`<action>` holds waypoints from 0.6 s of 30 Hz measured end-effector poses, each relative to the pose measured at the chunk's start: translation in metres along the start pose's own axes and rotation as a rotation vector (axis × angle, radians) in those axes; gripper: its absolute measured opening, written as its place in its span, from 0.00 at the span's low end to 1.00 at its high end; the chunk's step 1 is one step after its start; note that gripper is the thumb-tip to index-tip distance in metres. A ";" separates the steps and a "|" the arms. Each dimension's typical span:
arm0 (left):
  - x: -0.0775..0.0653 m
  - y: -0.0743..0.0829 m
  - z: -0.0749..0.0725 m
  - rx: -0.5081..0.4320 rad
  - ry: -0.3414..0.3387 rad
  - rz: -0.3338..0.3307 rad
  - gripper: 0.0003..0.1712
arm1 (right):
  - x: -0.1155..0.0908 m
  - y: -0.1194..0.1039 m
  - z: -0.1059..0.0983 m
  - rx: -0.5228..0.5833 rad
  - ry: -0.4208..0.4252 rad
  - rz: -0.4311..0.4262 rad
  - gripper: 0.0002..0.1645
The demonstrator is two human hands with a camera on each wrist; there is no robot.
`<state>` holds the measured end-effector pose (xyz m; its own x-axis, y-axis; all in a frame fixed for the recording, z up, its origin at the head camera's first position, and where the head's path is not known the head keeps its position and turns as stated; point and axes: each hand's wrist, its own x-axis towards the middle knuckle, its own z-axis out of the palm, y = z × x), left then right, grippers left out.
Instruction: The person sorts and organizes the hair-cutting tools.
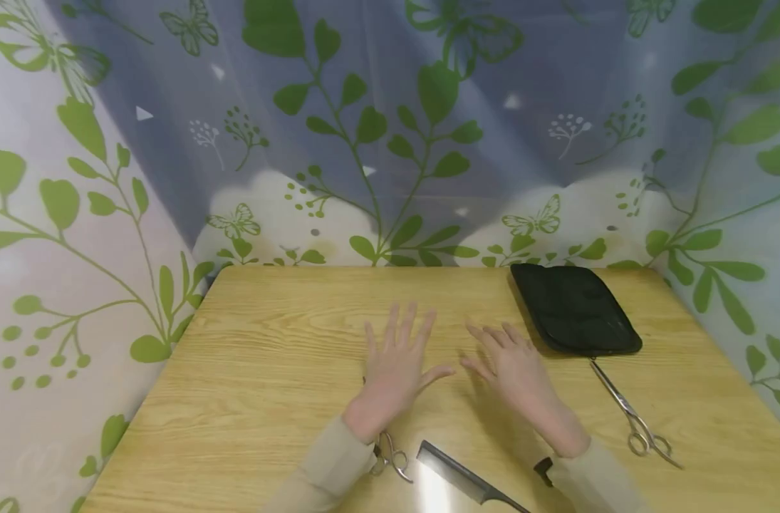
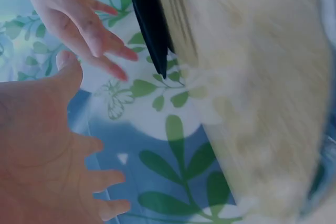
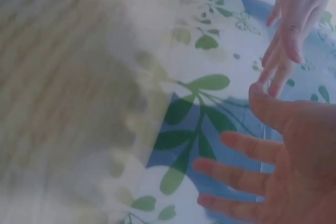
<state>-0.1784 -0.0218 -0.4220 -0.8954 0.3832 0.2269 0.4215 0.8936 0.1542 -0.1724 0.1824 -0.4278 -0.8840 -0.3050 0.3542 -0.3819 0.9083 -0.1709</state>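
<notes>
Both hands are spread over the wooden table (image 1: 268,370) and hold nothing. The left hand (image 1: 392,370), fingers apart, is above the middle of the table; its forearm partly covers a pair of scissors (image 1: 399,459). The right hand (image 1: 518,370) is beside it, fingers extended and pointing inward. Below and between the wrists lies a grey tail comb (image 1: 456,474), its handle running out of the bottom of the head view. Another pair of scissors (image 1: 627,406) lies to the right of the right hand. A black case (image 1: 575,310) is at the table's back right.
A curtain (image 1: 390,142) printed with green leaves and butterflies hangs behind the table and along both sides. The tips of the right-hand scissors point at the near edge of the black case. A dark strap (image 1: 543,470) shows at the right wrist.
</notes>
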 end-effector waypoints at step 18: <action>0.039 0.047 -0.005 -0.145 0.196 0.156 0.17 | 0.008 0.047 -0.034 0.061 0.324 0.121 0.12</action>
<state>-0.1930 0.0343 -0.4014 -0.7794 0.4483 0.4378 0.5807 0.7792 0.2359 -0.1884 0.2319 -0.4018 -0.7963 -0.0805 0.5995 -0.3033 0.9106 -0.2807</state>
